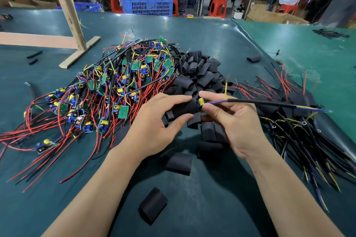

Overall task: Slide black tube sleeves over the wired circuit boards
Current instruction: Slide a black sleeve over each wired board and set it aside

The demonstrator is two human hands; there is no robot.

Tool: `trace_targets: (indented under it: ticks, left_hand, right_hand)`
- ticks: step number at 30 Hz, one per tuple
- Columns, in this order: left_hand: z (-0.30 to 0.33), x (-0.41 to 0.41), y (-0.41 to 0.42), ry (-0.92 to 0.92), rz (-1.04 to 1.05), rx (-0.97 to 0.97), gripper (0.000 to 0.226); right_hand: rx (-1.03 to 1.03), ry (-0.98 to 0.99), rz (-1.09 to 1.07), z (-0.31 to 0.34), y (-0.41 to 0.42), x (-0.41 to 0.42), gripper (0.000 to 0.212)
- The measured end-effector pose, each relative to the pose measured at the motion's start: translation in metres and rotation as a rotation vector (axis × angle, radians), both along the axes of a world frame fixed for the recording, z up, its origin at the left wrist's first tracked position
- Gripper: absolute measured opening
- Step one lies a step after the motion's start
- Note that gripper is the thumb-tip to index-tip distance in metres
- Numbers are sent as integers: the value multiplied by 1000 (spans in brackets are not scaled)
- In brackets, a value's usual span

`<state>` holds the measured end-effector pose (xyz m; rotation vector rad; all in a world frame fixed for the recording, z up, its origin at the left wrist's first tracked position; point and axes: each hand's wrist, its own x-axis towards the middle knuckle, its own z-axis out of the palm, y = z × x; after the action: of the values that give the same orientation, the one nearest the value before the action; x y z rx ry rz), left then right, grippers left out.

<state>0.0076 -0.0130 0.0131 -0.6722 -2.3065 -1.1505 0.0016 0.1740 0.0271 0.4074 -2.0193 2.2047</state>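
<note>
Two hands meet over the green table mat, and the heap of black tube sleeves in the middle of it serves as the landmark here. Far left of that heap, beyond the wiring, a wooden frame stands on the mat with two stray sleeve pieces near its foot. Directly left of the heap, touching its edge, lies a big tangle of wired circuit boards, green boards with yellow and blue parts and red and black leads fanning out toward the left edge. At the near side of the heap, the left hand pinches one black tube sleeve between thumb and curled fingers. The right hand, close against it, pinches a circuit board at the sleeve's mouth; only the board's yellow part shows, the rest is hidden. From that board a black cable with blue and yellow wires runs off to the right. Nearer the person than the heap, loose sleeves lie flat on the mat. Right of the heap rests a pile of sleeved boards with black cables. Behind the heap, past the table's far edge, stands a blue crate.
</note>
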Motion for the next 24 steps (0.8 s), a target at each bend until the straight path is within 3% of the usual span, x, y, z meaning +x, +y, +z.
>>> trace_targets:
  ticks: [9,24]
  left_hand:
    - [-2,0,-1,-52,-5,16,35]
    - [-3,-1,0,-23,13,7,38]
  right_hand:
    - [17,14,-35,0,1,-1,17]
    - [52,-85,-2,0,-2,3,15]
